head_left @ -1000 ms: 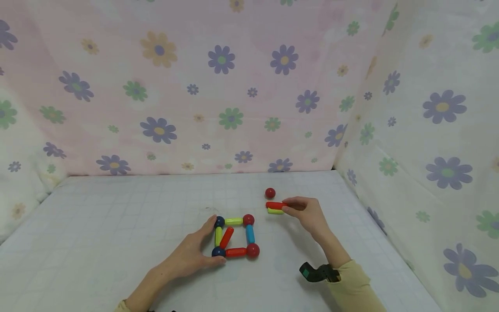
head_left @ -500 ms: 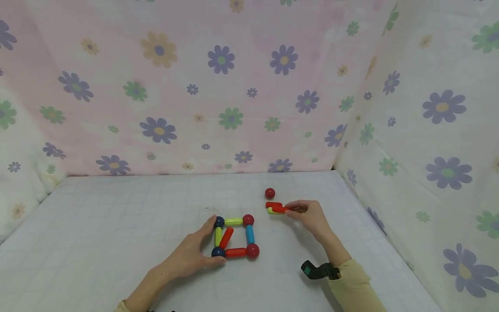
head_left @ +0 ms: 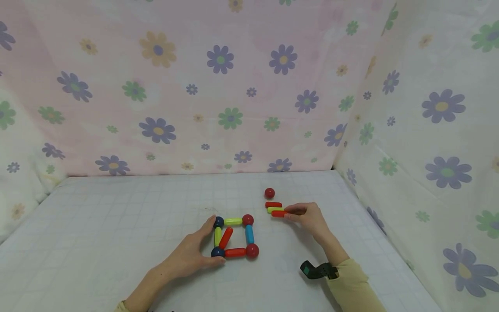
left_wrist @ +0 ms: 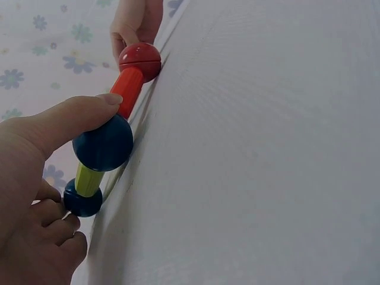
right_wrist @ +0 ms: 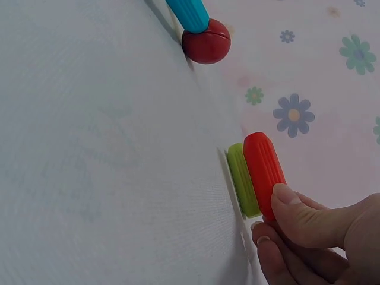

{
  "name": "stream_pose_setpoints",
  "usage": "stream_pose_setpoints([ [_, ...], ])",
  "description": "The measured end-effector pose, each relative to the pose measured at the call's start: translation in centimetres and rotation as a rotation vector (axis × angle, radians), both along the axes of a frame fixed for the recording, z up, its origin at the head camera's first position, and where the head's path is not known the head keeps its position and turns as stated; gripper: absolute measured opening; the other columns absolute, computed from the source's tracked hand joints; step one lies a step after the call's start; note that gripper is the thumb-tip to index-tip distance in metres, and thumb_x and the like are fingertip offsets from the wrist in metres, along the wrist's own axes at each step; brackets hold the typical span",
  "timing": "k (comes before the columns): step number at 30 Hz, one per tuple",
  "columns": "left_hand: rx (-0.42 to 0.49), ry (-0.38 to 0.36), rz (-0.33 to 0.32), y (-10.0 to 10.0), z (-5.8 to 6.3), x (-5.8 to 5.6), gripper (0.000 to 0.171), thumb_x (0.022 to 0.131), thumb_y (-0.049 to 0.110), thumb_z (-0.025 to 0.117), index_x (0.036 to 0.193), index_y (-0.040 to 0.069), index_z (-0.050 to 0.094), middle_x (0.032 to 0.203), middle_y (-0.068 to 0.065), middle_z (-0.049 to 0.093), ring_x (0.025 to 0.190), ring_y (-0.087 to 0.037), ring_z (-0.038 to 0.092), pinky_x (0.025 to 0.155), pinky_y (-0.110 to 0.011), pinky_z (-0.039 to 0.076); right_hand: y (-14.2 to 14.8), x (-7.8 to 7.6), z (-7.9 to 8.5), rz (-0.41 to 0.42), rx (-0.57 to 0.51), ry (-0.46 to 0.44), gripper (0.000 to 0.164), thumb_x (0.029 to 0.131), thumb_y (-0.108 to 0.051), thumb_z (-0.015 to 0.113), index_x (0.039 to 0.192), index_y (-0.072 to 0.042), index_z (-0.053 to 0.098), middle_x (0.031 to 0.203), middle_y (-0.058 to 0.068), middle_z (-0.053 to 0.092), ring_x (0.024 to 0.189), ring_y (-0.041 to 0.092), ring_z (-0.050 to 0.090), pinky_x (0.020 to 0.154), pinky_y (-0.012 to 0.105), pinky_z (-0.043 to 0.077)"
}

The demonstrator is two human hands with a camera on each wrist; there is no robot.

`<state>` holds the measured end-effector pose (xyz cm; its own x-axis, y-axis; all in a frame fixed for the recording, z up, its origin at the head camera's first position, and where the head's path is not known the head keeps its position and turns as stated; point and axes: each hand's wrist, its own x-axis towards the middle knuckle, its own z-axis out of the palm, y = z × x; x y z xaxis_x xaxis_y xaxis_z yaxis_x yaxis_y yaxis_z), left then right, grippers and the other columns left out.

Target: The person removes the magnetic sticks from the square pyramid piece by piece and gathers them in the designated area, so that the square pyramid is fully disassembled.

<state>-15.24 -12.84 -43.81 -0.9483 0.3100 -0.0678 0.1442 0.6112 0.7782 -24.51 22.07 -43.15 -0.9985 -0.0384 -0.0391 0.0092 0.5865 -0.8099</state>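
My left hand [head_left: 186, 255] grips a square of magnetic rods and balls by its left side, thumb at the near dark blue ball [left_wrist: 104, 143] and fingers at the far dark blue ball [head_left: 218, 222]. Two red balls form the right corners, the near red ball [head_left: 252, 251] among them. A blue rod [head_left: 249, 234], a red rod [head_left: 236, 252] and two yellow-green rods make the sides; another red rod [head_left: 226, 238] slants from the near blue corner. My right hand [head_left: 310, 220] pinches a loose red rod [right_wrist: 264, 169] between thumb and fingers, alongside a yellow-green rod [right_wrist: 241, 181].
Beyond the yellow-green rod lies another red rod [head_left: 273, 205], with a loose red ball [head_left: 269, 193] behind it. The white table [head_left: 117, 216] ends at a flowered cloth [head_left: 175, 99] at the back. A dark wrist device [head_left: 317, 270] sits at my right sleeve.
My right hand has drawn its red rod toward me, off the other red rod and across the yellow-green one to its near side. The left hand and square stay put.
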Motion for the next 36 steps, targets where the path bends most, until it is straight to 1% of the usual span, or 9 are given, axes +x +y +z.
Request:
stream_pose_setpoints([
  [7,-0.001,0.007,0.003,-0.03,-0.10,0.02,0.109,0.075,0.044,0.086,0.160,0.018,0.023,0.165,-0.003,0.027,0.151,-0.030,0.027,0.116,-0.057,0.033,-0.25,0.07,-0.27,-0.007,0.022,-0.001,0.023,0.088,-0.015,0.077,0.110,-0.008,0.077,0.116,0.011,0.073,0.113,0.028,0.060,0.097,0.042,0.054],
  [12,-0.003,0.009,0.002,-0.01,-0.13,0.04,0.109,0.075,0.045,0.085,0.160,0.018,0.023,0.165,-0.003,0.028,0.151,-0.030,0.028,0.116,-0.057,0.033,-0.46,0.23,-0.39,-0.020,0.034,-0.010,0.024,0.088,-0.015,0.077,0.111,-0.008,0.077,0.118,0.012,0.072,0.117,0.031,0.057,0.099,0.045,0.051],
  [16,-0.005,0.003,0.006,0.02,-0.12,0.05,0.109,0.075,0.046,0.085,0.160,0.019,0.023,0.165,-0.003,0.028,0.151,-0.031,0.028,0.116,-0.057,0.033,-0.60,0.24,-0.55,-0.027,0.041,-0.010,0.025,0.087,-0.014,0.078,0.112,-0.008,0.077,0.119,0.012,0.071,0.118,0.031,0.057,0.100,0.047,0.051],
  [21,-0.006,-0.002,0.006,0.05,-0.13,0.00,0.109,0.075,0.046,0.085,0.160,0.019,0.023,0.165,-0.004,0.028,0.151,-0.031,0.028,0.116,-0.057,0.033,-0.63,0.16,-0.73,-0.026,0.040,0.000,0.025,0.086,-0.012,0.079,0.111,-0.009,0.077,0.116,0.010,0.072,0.113,0.028,0.060,0.099,0.044,0.053],
  [25,-0.004,-0.002,0.002,0.03,-0.15,-0.03,0.109,0.075,0.046,0.085,0.161,0.019,0.023,0.165,-0.004,0.027,0.151,-0.030,0.028,0.117,-0.057,0.032,-0.61,0.11,-0.65,-0.020,0.017,0.002,0.024,0.085,-0.011,0.079,0.110,-0.009,0.076,0.113,0.008,0.073,0.108,0.024,0.063,0.098,0.042,0.054],
  [30,0.002,-0.002,0.001,0.02,-0.15,-0.03,0.109,0.075,0.046,0.085,0.161,0.019,0.022,0.165,-0.003,0.027,0.151,-0.030,0.027,0.117,-0.057,0.032,-0.53,0.11,-0.56,-0.009,0.002,0.012,0.024,0.085,-0.010,0.080,0.108,-0.008,0.076,0.110,0.008,0.073,0.100,0.022,0.065,0.093,0.037,0.056],
  [36,0.003,0.003,0.003,0.01,-0.18,0.00,0.109,0.075,0.046,0.085,0.160,0.018,0.023,0.165,-0.003,0.027,0.151,-0.030,0.027,0.117,-0.057,0.031,-0.49,0.12,-0.41,-0.007,-0.006,0.008,0.025,0.084,-0.010,0.080,0.109,-0.008,0.075,0.111,0.008,0.073,0.100,0.020,0.065,0.093,0.037,0.056],
])
